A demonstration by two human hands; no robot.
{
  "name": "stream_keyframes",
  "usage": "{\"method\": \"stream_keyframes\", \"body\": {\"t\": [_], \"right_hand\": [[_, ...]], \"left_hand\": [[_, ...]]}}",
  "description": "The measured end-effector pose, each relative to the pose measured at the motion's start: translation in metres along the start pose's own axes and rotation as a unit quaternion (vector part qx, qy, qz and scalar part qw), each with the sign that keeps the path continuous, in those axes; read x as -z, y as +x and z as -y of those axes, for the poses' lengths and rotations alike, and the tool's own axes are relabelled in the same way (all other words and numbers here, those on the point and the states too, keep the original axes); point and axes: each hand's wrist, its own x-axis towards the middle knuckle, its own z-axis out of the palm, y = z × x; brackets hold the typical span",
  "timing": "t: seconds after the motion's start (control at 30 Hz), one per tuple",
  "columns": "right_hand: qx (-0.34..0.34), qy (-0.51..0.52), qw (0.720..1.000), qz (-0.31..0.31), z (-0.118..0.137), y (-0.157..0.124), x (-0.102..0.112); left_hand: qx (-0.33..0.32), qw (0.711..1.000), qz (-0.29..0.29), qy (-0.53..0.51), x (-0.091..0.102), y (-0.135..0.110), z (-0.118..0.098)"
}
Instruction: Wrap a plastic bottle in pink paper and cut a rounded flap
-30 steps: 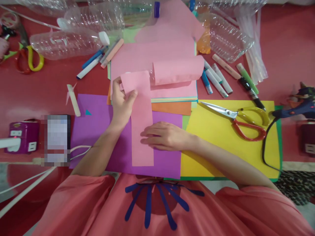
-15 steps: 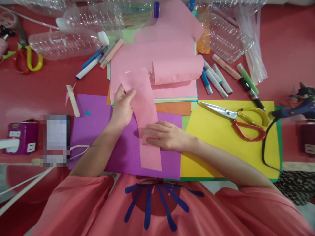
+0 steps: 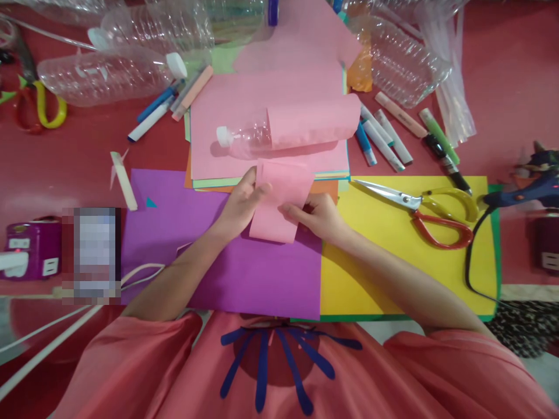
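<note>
A pink paper strip point(image 3: 278, 201), bent over on itself, is held above the purple sheet point(image 3: 262, 285). My left hand point(image 3: 242, 203) pinches its left edge, thumb on top and fingers behind. On its right side my right hand point(image 3: 321, 216) grips it, the thumb on the front and the other fingers partly hidden behind. Just beyond the strip lies a clear plastic bottle point(image 3: 251, 135) with a white cap, its body wrapped in pink paper point(image 3: 312, 125). The bottle rests on its side on a stack of coloured paper point(image 3: 209, 169).
Scissors point(image 3: 410, 203) lie on a yellow sheet point(image 3: 371, 273) at right, near a glue gun point(image 3: 519, 195) with a cable. Markers point(image 3: 386, 139) flank the paper stack. Empty bottles point(image 3: 109, 73) stretch along the back. A phone point(image 3: 96, 250) sits at left.
The strip, which was stretched out long, is now folded over and shorter. Both hands hold it nearer its middle; my right hand has gone from lying flat to gripping. The bottle's cap is uncovered.
</note>
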Motion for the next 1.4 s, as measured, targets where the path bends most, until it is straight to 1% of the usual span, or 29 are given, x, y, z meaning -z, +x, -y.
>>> {"method": "stream_keyframes", "body": {"t": [0.1, 0.17, 0.23, 0.3, 0.4, 0.5, 0.57, 0.7, 0.83, 0.97, 1.07, 1.4], "right_hand": [[0.002, -0.001, 1.0, -0.022, 0.0, 0.002, 0.003], [0.025, 0.011, 0.998, -0.057, -0.001, 0.004, 0.005], [0.046, 0.048, 0.993, -0.097, -0.003, 0.007, 0.007], [0.05, 0.099, 0.987, -0.117, -0.004, 0.01, 0.01], [0.04, 0.15, 0.982, -0.111, -0.004, 0.012, 0.011], [0.038, 0.155, 0.982, -0.1, -0.003, 0.013, 0.012], [0.045, 0.153, 0.983, -0.089, -0.003, 0.012, 0.013], [0.054, 0.153, 0.985, -0.066, -0.004, 0.011, 0.013], [0.051, 0.159, 0.984, -0.057, -0.007, 0.011, 0.012], [0.056, 0.169, 0.983, -0.051, -0.008, 0.012, 0.012], [0.056, 0.171, 0.982, -0.052, -0.007, 0.012, 0.012], [0.05, 0.174, 0.982, -0.045, -0.008, 0.011, 0.014]], "left_hand": [[0.029, 0.999, 0.005, -0.015, 0.0, -0.002, 0.0], [0.038, 0.999, 0.006, -0.031, -0.001, -0.002, 0.0], [0.04, 0.998, 0.013, -0.049, -0.003, -0.003, 0.0], [0.044, 0.997, 0.021, -0.063, -0.006, -0.004, 0.0], [0.054, 0.996, 0.039, -0.066, -0.01, -0.006, -0.002], [0.061, 0.994, 0.065, -0.06, -0.01, -0.008, -0.004], [0.051, 0.996, 0.053, -0.05, -0.007, -0.008, -0.006], [-0.009, 1.0, 0.003, 0.025, 0.0, -0.007, -0.007], [-0.049, 0.993, 0.004, 0.107, 0.003, -0.004, -0.004], [-0.074, 0.987, -0.006, 0.14, 0.002, -0.004, -0.002], [-0.08, 0.987, -0.009, 0.14, 0.001, -0.004, -0.003], [-0.062, 0.989, -0.016, 0.131, 0.001, -0.003, -0.005]]}}
